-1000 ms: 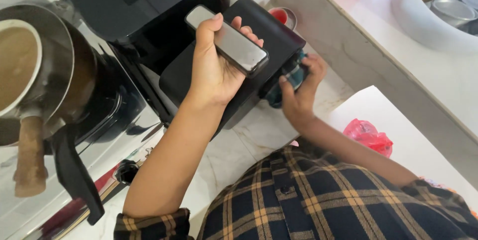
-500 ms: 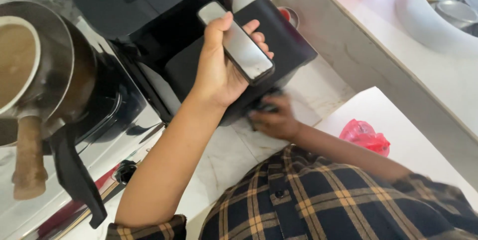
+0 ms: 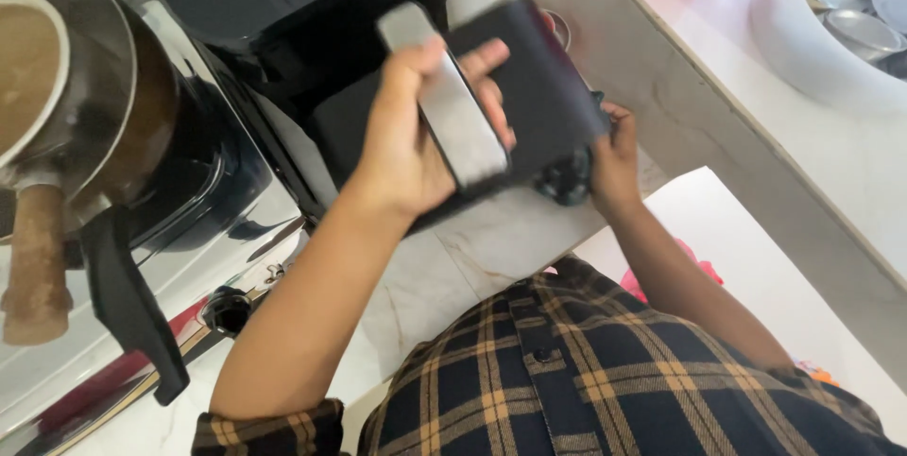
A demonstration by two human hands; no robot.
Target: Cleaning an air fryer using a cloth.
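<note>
Gripping the silver handle (image 3: pixel 452 114) in our left hand (image 3: pixel 406 149), we had the black drawer (image 3: pixel 529 102) half out of the black appliance (image 3: pixel 302 12), above the marble surface (image 3: pixel 491 248). Our right hand (image 3: pixel 614 158) had climbed from beneath to its near corner, fingers closed around a dark object (image 3: pixel 565 177), steadying the drawer better.

Pale marble counter (image 3: pixel 491 258) lay beneath the hands; a grey stone ledge (image 3: pixel 680 106) rose rightward, brightly lit.
</note>
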